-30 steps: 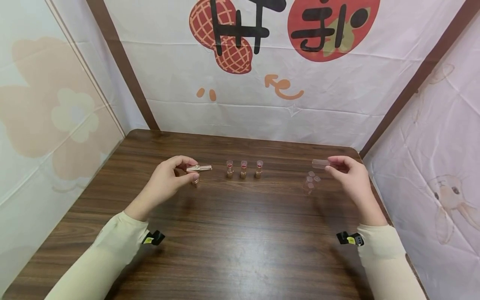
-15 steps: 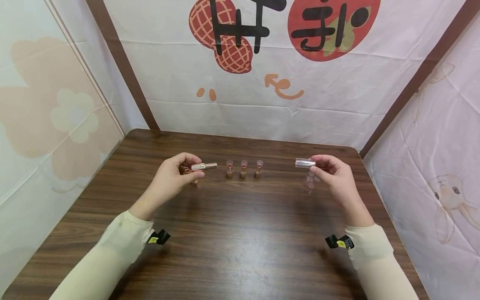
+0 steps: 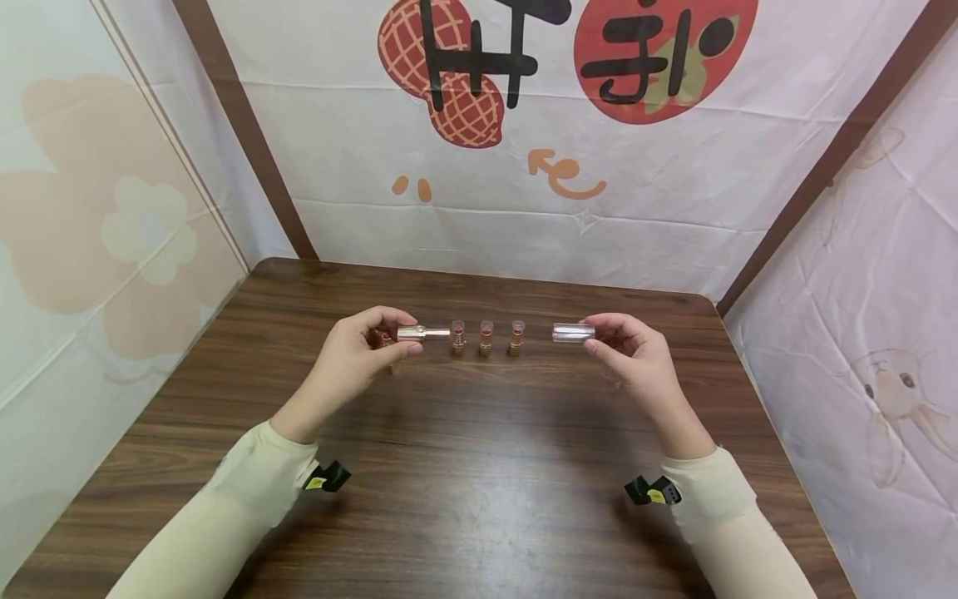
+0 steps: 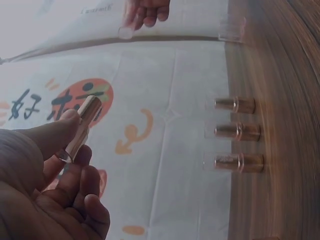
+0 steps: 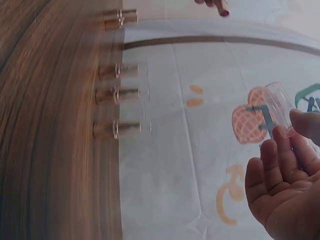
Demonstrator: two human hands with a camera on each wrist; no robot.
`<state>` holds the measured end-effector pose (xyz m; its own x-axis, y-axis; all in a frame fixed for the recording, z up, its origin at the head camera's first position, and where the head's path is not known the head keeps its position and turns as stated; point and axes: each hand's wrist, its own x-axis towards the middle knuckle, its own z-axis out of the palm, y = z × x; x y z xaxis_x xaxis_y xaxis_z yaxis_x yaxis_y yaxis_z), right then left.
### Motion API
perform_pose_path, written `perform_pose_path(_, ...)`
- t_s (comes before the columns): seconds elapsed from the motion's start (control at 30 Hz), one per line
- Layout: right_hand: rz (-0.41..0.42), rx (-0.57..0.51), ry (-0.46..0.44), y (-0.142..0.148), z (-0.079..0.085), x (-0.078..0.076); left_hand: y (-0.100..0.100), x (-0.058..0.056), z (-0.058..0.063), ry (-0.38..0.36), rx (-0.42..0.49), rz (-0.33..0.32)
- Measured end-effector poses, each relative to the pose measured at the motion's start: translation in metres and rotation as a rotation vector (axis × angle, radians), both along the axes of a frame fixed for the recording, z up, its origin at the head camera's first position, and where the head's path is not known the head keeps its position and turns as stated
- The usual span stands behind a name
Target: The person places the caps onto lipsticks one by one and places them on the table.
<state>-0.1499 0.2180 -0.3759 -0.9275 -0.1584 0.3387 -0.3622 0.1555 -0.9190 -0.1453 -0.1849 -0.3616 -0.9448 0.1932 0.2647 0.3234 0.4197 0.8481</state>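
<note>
As left hand [image 3: 348, 353] pinches lipstick [image 3: 423, 333], right hand [image 3: 636, 356] pinching clear cap [image 3: 573, 333]

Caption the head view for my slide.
Left hand holds a lipstick, right hand a clear cap; three capped lipsticks stand between.

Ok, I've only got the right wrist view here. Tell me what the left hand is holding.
Observer: Head view: the left hand pinches a gold tube.
Operator: Now tell me how that tube sits against the clear cap in the right hand.
Observer: They're apart. From the head camera, the three capped lipsticks on the table show in the gap between them.
</note>
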Motion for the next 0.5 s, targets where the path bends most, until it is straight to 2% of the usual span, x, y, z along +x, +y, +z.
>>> perform_pose_path(0.17,0.003,0.024,0.036,-0.017,0.002,0.003,0.008,0.003,0.001,0.024,0.01,0.017)
perform_pose_path(0.33,0.029,0.001,0.03,-0.031,0.003,0.007,0.015,0.006,0.001,0.04,-0.006,0.03)
perform_pose_path(0.5,0.046,-0.022,0.033,-0.041,0.003,0.008,0.02,0.008,0.001,0.042,0.018,0.03)
